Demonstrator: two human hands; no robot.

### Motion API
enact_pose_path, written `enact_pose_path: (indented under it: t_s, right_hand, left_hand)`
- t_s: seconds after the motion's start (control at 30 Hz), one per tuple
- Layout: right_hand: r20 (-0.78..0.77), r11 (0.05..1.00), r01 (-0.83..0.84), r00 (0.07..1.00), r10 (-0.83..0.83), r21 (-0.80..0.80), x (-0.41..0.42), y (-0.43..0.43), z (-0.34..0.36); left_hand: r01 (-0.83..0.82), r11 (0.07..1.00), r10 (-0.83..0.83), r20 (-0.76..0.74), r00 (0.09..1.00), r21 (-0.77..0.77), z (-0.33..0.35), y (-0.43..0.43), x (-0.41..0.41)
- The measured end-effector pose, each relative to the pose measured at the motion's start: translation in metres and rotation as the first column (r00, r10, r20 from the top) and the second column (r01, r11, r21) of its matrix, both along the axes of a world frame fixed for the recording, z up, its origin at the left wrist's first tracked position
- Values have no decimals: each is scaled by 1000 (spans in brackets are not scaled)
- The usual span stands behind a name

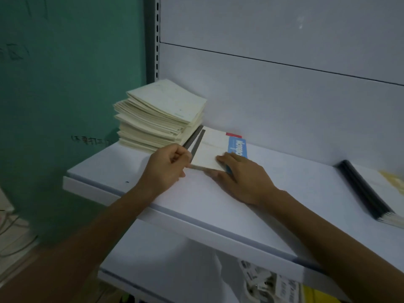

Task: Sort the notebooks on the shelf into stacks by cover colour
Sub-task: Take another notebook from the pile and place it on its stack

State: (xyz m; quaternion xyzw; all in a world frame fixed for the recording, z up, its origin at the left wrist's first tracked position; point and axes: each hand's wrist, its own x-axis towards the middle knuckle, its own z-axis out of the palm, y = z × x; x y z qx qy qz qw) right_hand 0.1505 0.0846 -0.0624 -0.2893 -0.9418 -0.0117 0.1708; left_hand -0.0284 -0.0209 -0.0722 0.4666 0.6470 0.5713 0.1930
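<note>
In the middle of the picture, a cream notebook (pixel 211 149) with a grey back lies on top of a blue notebook (pixel 237 147). Both are on the white shelf (pixel 218 200). A bit of a red cover (pixel 234 134) peeks out behind them.

The left hand (pixel 167 169) has its fingers curled and pinches the near left corner of the cream notebook. The right hand (pixel 240 177) lies flat, with straight fingers on the near right corner. It seems to touch the blue one too.

A tall cream stack (pixel 161 114) stands just beside them, toward the upper left. I think the cream notebook belongs on it. More notebooks with dark backs (pixel 367 193) lie at the right edge of the picture.

What could go wrong? The tall stack is crooked, with books sticking out this way and that, and it sits near the shelf's left end. A bump or a careless drop on top could make it slide and spill. The pinch holds only one corner, so the thin notebook could bend or slip out. And if the right hand drags, the blue notebook may come along and end up with the wrong colour.
</note>
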Motion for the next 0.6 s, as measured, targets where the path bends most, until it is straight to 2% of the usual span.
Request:
enact_pose_path:
  t_s: [0.1, 0.17, 0.23, 0.27, 0.3, 0.37, 0.43, 0.47, 0.5, 0.6]
  right_hand:
    - [-3, 999, 27, 1000, -27, 23, 17, -4, 2]
    - [-157, 993, 86, 985, -73, 75, 18, -1, 7]
    - [-387, 992, 112, 919, -82, 54, 18, -2, 17]
    - [-463, 991, 113, 883, -71, 64, 18, -4, 22]
    - [-489, 984, 112, 872, -29, 142, 20, -8, 25]
    - [-399, 904, 94, 913, 89, 416, 23, -14, 20]
    - [-245, 793, 22, 956, 161, 609, 24, -14, 7]
    - [-183, 780, -27, 967, 179, 625, 25, -11, 4]
    - [-152, 792, -59, 970, 189, 607, 26, -9, 5]
    - [-221, 896, -72, 958, 184, 438, 32, -6, 8]
  left_hand:
    - [38, 999, -34, 99, 995, -35, 3, -1, -3]
    - [98, 992, -84, 176, 981, -75, 11, -3, 1]
    - [180, 978, -143, 283, 948, -110, 22, -2, 8]
    - [236, 964, -182, 333, 925, -127, 27, 0, 11]
    - [306, 943, -233, 394, 889, -133, 34, 2, 14]
    - [450, 890, -334, 572, 749, -69, 48, 10, 21]
    - [493, 870, -380, 684, 623, 35, 62, 16, 30]
    - [474, 880, -373, 679, 632, 42, 67, 19, 33]
    - [433, 901, -344, 636, 690, 18, 69, 22, 36]
    - [303, 953, -274, 449, 851, 7, 69, 28, 36]
